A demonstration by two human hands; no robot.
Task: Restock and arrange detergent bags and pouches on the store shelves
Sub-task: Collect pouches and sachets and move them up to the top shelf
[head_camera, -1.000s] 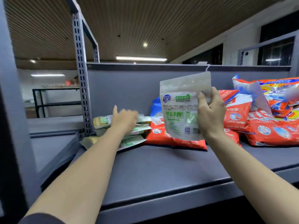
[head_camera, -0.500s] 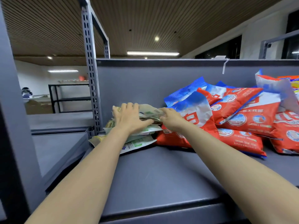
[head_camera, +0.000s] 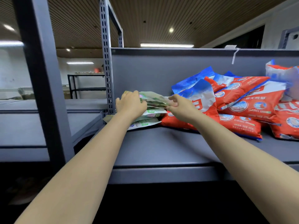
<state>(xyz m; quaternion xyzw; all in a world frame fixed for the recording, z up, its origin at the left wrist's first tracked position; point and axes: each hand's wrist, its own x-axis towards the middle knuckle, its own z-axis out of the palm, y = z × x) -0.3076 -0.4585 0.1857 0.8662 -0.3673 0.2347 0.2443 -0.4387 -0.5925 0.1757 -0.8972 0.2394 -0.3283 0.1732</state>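
Observation:
A stack of white-and-green detergent pouches (head_camera: 150, 113) lies at the left end of the grey shelf (head_camera: 161, 147), against the back panel. My left hand (head_camera: 130, 105) rests on the stack's left side, fingers laid over the top pouch (head_camera: 153, 98). My right hand (head_camera: 181, 106) holds that top pouch's right edge between thumb and fingers. A heap of red-and-blue detergent bags (head_camera: 239, 101) sprawls on the shelf just right of the stack, touching it.
A perforated grey upright (head_camera: 106, 62) stands directly left of the pouches, and a thicker post (head_camera: 42, 78) is nearer me. A lower grey shelf (head_camera: 24, 126) extends left. A black rack (head_camera: 84, 84) stands far back.
My right hand brought the white pouch down from in front of the bags onto the stack. Since half a second ago both hands stay on the stack; the view has shifted slightly left.

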